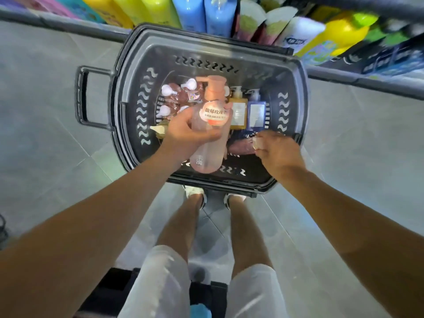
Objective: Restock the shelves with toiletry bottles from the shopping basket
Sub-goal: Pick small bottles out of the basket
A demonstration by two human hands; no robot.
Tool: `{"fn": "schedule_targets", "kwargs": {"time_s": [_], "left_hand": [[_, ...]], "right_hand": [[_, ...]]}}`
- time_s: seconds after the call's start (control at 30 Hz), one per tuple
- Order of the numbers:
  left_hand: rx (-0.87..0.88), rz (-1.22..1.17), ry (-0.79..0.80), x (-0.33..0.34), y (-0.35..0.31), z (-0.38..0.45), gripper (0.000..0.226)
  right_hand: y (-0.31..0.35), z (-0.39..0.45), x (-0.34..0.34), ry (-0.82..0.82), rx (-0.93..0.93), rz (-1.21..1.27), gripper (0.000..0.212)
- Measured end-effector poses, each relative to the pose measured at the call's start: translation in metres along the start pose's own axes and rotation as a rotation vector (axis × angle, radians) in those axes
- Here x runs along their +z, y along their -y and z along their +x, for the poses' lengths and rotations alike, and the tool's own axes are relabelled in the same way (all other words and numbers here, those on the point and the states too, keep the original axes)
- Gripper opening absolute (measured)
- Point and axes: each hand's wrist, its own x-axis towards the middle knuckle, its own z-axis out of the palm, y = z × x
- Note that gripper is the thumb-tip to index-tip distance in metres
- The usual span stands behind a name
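My left hand [183, 129] grips a pink pump bottle [210, 125] around its middle, held above the shopping basket [128, 92], not yet on the shelf [344, 75]. My right hand [275, 148] reaches into the basket, fingers curled around a dark reddish bottle [241, 146] lying on its side. Left inside: an amber bottle [238, 113], a blue bottle [256, 114], and a cluster of small white-capped bottles [176, 97]. Shelf behind already holds yellow and blue bottles. Judgement: restocking is mid-course; several items remain to be placed.
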Motion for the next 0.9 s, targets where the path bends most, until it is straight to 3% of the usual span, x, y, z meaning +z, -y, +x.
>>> {"fn": "schedule_targets", "kwargs": {"time_s": [0.13,0.23,0.47,0.57,0.77,0.9], "left_hand": [[0.064,0.072,-0.095,0.003,-0.060,-0.054,0.048],[0.122,0.075,-0.066,0.001,-0.104,-0.094,0.060],[0.280,0.089,-0.066,0.001,-0.209,-0.192,0.051],[0.366,0.053,-0.059,0.000,-0.248,-0.225,0.046],[0.552,0.091,-0.016,-0.003,-0.313,-0.261,0.043],[0.640,0.047,0.035,0.004,-0.346,-0.278,0.041]], "right_hand": [[0.024,-0.059,-0.084,-0.105,0.063,0.101,0.025],[0.044,-0.100,-0.143,-0.164,0.077,0.179,0.019],[0.098,-0.194,-0.267,-0.489,0.080,0.337,0.028],[0.113,-0.224,-0.309,-0.666,0.030,0.341,0.022],[0.126,-0.266,-0.368,-0.830,0.032,0.395,0.031],[0.133,-0.279,-0.405,-0.877,-0.002,0.386,0.023]]}}
